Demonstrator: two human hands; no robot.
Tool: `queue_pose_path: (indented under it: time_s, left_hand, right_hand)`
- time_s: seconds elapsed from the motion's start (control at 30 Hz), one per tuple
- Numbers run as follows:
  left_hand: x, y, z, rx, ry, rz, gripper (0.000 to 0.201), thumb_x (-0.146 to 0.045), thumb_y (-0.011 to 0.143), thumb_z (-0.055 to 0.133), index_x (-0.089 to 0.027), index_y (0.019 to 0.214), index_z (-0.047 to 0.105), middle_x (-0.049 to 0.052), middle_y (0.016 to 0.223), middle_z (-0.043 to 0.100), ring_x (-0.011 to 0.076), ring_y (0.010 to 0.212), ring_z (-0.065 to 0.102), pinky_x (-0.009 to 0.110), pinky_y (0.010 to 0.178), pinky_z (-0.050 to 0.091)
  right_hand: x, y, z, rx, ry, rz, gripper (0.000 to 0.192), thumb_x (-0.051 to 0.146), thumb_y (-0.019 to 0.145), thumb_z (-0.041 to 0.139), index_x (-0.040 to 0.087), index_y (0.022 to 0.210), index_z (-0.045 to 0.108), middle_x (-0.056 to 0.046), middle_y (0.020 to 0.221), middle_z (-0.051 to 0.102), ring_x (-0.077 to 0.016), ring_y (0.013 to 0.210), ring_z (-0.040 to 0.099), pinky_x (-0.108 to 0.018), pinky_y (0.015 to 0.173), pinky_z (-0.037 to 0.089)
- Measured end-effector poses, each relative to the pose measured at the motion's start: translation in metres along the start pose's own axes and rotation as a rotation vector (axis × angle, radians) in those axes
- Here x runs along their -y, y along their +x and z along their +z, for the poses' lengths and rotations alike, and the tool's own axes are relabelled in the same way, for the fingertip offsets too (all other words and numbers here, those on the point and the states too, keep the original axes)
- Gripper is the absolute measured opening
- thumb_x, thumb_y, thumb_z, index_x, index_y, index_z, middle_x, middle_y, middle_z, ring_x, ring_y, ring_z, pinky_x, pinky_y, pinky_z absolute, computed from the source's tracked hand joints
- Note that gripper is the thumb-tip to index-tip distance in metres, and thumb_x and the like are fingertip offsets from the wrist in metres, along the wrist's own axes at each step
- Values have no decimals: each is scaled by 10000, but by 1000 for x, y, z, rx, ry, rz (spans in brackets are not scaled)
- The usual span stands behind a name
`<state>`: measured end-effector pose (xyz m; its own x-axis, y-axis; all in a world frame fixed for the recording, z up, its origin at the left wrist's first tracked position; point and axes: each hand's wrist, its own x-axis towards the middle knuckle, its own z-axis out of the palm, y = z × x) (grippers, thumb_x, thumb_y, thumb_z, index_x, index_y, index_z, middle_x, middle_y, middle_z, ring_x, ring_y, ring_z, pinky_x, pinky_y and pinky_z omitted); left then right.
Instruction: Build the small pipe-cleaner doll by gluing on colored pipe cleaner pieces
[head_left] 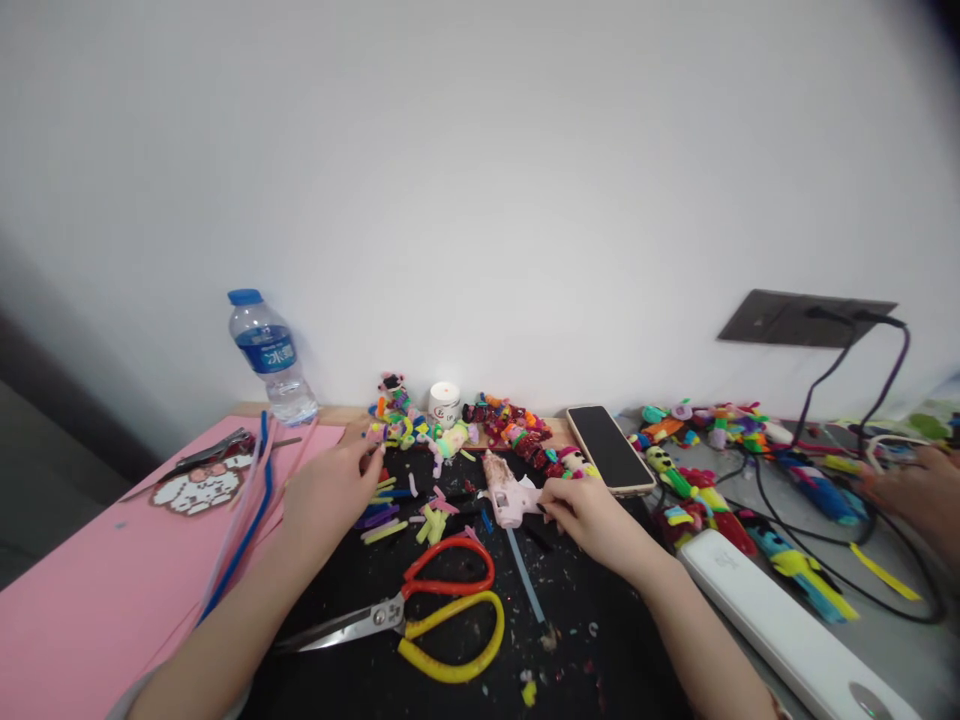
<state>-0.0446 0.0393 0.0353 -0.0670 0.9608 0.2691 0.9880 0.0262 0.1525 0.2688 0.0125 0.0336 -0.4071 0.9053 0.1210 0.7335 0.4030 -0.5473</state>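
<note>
My left hand (334, 485) reaches to the back left of the black work mat, with thumb and fingers closed on the edge of a small colourful pipe-cleaner figure (405, 428). The exact hold is partly hidden. On the right, the fingers of my right hand (592, 515) are closed at the handle of a pale pink hot glue gun (510, 498), which lies with a brown-stained part toward the wall. A translucent glue stick (525, 578) sticks out toward me. Cut pipe-cleaner pieces (433, 522) lie between the hands. Scissors (409, 615) with red and yellow handles lie open in front.
A water bottle (274, 360) and pink sheets (67, 590) are at left, with long pipe cleaners (251, 500). A white cup (444, 402), phone (609, 448), white power bank-like bar (787, 625), black cables (817, 540) and another person's hand (911, 490) are around.
</note>
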Motion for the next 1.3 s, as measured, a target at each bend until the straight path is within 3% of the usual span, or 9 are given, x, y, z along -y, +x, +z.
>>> queue_pose_path:
  time_s: [0.27, 0.37, 0.5, 0.7, 0.9, 1.03, 1.17, 1.3]
  left_hand:
    - [22, 11, 10, 236, -123, 173, 254, -323, 845, 504, -221, 878, 734, 88, 922, 740, 268, 850, 671, 290, 650, 448]
    - [18, 9, 11, 213, -154, 253, 243, -304, 858, 509, -219, 914, 730, 84, 973, 730, 270, 891, 661, 316, 715, 468]
    - [4, 2, 13, 164, -257, 481, 253, -286, 902, 485, -196, 975, 710, 95, 1016, 698, 251, 939, 635, 329, 802, 475]
    - [-13, -11, 27, 214, -450, 698, 223, -221, 916, 494, -212, 1066, 659, 75, 1094, 637, 209, 1018, 573, 315, 897, 449]
    - [-20, -17, 31, 271, -545, 703, 143, -161, 917, 498, -181, 854, 625, 43, 934, 634, 183, 908, 561, 288, 816, 445]
    - [-20, -18, 32, 254, -547, 679, 146, -170, 926, 482, -179, 886, 622, 47, 919, 633, 188, 886, 565, 295, 796, 445]
    - [-17, -18, 35, 196, -597, 620, 172, -206, 941, 454, -190, 923, 624, 44, 915, 642, 188, 881, 588, 295, 792, 453]
    - [-16, -19, 37, 52, -697, 576, 162, -211, 931, 470, -190, 981, 623, 56, 965, 664, 185, 905, 614, 291, 826, 464]
  right_hand:
    - [3, 0, 5, -24, -29, 62, 229, 206, 845, 533, 203, 631, 452, 36, 550, 556, -119, 513, 527, -204, 505, 332]
    - [10, -1, 0, -27, -117, 15, 293, 229, 888, 472, 199, 598, 443, 28, 557, 525, -121, 530, 489, -218, 511, 308]
    - [16, -2, -4, 106, -25, -40, 314, 138, 888, 397, 187, 591, 484, 19, 592, 562, -113, 560, 511, -214, 558, 341]
    - [16, -2, -2, 137, 79, 11, 236, 135, 808, 497, 180, 581, 447, 46, 553, 486, -89, 519, 442, -199, 505, 295]
    - [16, -1, 4, 110, 17, -23, 351, 175, 793, 507, 188, 529, 275, 75, 492, 273, -69, 475, 270, -221, 468, 185]
    - [15, -1, 8, 153, 70, -23, 276, 108, 688, 575, 181, 554, 345, 72, 542, 362, -68, 513, 323, -203, 473, 205]
    - [13, 1, 9, 174, 115, -38, 217, 118, 743, 547, 178, 584, 413, 62, 581, 426, -76, 549, 379, -197, 506, 251]
    - [11, 1, 8, 117, 36, -31, 314, 125, 764, 513, 184, 531, 310, 75, 508, 316, -71, 492, 303, -222, 486, 205]
